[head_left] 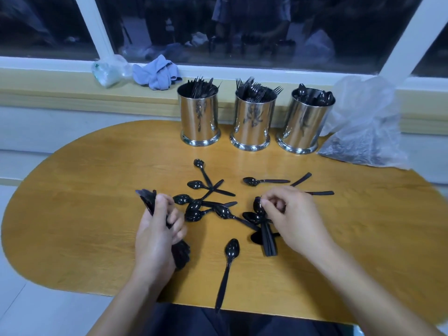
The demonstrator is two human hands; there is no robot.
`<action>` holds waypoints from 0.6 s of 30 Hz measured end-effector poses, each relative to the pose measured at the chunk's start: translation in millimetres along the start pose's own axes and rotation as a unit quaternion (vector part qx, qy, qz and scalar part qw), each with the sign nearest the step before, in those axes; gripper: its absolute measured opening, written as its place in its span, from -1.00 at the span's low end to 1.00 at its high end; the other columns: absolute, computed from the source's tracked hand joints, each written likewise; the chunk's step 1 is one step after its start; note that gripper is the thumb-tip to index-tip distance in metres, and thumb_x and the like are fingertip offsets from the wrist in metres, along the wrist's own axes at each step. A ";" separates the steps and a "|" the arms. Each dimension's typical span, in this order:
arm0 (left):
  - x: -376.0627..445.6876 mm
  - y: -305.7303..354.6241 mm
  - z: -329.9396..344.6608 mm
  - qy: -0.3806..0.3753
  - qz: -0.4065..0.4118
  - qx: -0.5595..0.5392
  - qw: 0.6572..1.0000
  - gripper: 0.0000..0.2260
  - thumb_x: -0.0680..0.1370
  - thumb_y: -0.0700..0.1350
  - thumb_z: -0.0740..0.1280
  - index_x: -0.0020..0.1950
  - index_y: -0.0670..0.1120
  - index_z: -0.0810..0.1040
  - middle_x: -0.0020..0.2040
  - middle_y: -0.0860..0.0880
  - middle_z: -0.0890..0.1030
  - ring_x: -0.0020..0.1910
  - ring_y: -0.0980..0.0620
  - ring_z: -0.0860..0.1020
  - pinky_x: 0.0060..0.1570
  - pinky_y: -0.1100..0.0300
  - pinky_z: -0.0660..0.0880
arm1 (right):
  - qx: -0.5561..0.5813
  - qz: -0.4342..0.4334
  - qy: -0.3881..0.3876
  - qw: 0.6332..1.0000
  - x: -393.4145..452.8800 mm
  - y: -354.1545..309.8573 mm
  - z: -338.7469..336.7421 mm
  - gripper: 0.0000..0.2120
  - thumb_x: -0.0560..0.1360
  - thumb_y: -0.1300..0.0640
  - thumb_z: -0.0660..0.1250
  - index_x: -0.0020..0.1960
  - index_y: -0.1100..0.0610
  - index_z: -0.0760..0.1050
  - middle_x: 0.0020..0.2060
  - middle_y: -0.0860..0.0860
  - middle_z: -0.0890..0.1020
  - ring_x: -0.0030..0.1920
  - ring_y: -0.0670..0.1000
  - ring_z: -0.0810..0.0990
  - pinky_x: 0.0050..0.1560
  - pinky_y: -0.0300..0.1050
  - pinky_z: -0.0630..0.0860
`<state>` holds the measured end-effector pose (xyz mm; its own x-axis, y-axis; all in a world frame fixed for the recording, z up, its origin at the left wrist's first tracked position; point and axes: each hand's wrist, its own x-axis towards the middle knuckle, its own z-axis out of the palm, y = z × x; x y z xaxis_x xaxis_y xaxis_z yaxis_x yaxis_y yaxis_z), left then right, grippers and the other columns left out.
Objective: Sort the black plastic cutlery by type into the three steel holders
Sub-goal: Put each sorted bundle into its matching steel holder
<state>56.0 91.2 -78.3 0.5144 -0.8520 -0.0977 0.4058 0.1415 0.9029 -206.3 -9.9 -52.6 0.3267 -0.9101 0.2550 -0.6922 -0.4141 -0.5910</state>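
Three steel holders stand at the table's far edge: the left holder [199, 117] has knives and forks, the middle holder [252, 122] forks, the right holder [303, 124] spoons. Several loose black spoons [194, 209] lie scattered mid-table. One spoon [229, 263] lies nearest me, its handle over the front edge. My left hand [155, 238] grips a bundle of black cutlery [180, 255], ends sticking out both sides. My right hand [288, 219] pinches a small bunch of spoons [258, 209], their handles [269, 243] pointing toward me.
A clear plastic bag [363, 132] holding more black cutlery sits at the table's right rear. A blue cloth [157, 71] and a crumpled plastic bag [109, 69] rest on the window sill. The wooden table [72, 214] has rounded ends.
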 end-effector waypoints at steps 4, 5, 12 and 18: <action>-11.8 0.4 24.7 -0.106 0.134 0.169 0.971 -0.55 0.80 0.11 0.22 -0.09 -0.23 0.45 -0.36 -0.15 0.38 -0.46 -0.08 0.32 -0.51 0.09 0.31 | 0.068 -0.008 0.007 0.998 -45.2 -10.3 2.2 -0.94 0.64 -0.04 0.46 -0.02 -0.13 0.65 -0.17 -0.22 0.55 -0.10 -0.03 0.56 -0.10 -0.21 0.43; -16.3 -1.6 31.3 -0.133 0.170 0.199 0.956 -0.55 0.81 0.08 0.24 -0.11 -0.23 0.49 -0.36 -0.14 0.42 -0.45 -0.05 0.37 -0.48 0.11 0.36 | 0.085 -0.014 0.003 0.996 -51.8 -17.0 2.3 -0.93 0.65 -0.09 0.44 0.08 -0.13 0.66 -0.12 -0.21 0.56 -0.06 -0.01 0.56 -0.07 -0.18 0.46; -30.5 -29.0 43.8 -0.213 0.211 0.312 0.902 -0.79 0.70 -0.37 0.39 0.15 -0.05 0.65 -0.03 -0.03 0.69 -0.06 -0.09 0.65 -0.05 -0.03 0.61 | 0.141 -0.079 -0.016 0.987 -51.7 -75.0 -4.5 -0.54 0.66 -0.30 0.31 0.49 -0.16 0.46 -0.04 -0.19 0.52 -0.05 -0.09 0.54 -0.04 -0.24 0.47; -20.2 -34.3 34.5 -0.185 0.168 0.339 0.907 -0.57 0.58 -0.43 0.48 0.02 0.17 0.67 -0.06 0.03 0.74 -0.06 0.01 0.73 -0.12 0.06 0.65 | -0.079 -0.230 -0.008 0.970 -38.7 -93.2 26.3 -0.76 0.75 -0.09 0.22 0.14 0.08 0.50 -0.09 -0.03 0.67 -0.15 0.05 0.64 -0.21 0.05 0.58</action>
<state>5.6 86.3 -92.9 0.1837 -0.9469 0.2640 -0.3499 0.1880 0.9177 -137.5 64.3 -27.5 0.6335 -0.6282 0.4518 -0.5601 -0.7751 -0.2924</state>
